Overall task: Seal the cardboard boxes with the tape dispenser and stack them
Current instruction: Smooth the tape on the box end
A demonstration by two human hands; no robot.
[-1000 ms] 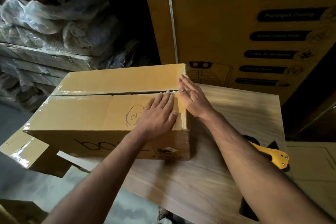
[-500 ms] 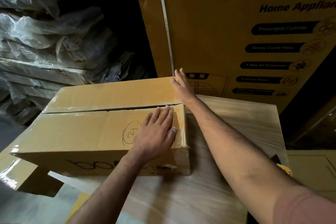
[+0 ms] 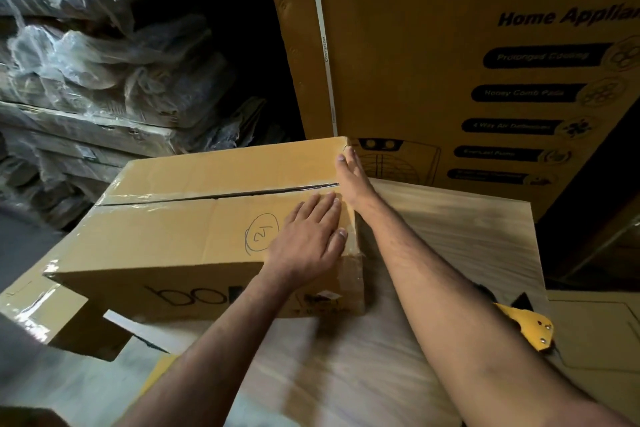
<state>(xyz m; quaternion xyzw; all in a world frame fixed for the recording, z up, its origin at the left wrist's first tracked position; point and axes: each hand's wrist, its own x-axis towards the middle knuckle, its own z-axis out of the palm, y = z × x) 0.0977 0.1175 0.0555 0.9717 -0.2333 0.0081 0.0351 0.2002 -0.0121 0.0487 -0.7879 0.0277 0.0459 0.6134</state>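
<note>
A brown cardboard box point(image 3: 194, 229) with a circled "2" drawn on top lies on a wooden board point(image 3: 450, 239). Its two top flaps meet at a dark seam, taped along the left part. My left hand point(image 3: 308, 236) presses flat on the near flap by the box's right end. My right hand point(image 3: 353, 177) lies with straight fingers against the right end of the box, reaching up to the far flap's corner. A yellow tape dispenser point(image 3: 526, 326) lies on the board at the right, partly hidden under my right forearm.
A tall printed appliance carton point(image 3: 450, 62) stands right behind the board. Plastic-wrapped bundles point(image 3: 104, 80) are piled at the left. A taped smaller box point(image 3: 41, 312) sits low at the left, under the main box's corner. Another flat carton point(image 3: 595, 333) lies at the right.
My right hand slid from the seam's end along the box's right edge to the far corner. The left hand stayed flat on the near flap. The view shifted slightly.
</note>
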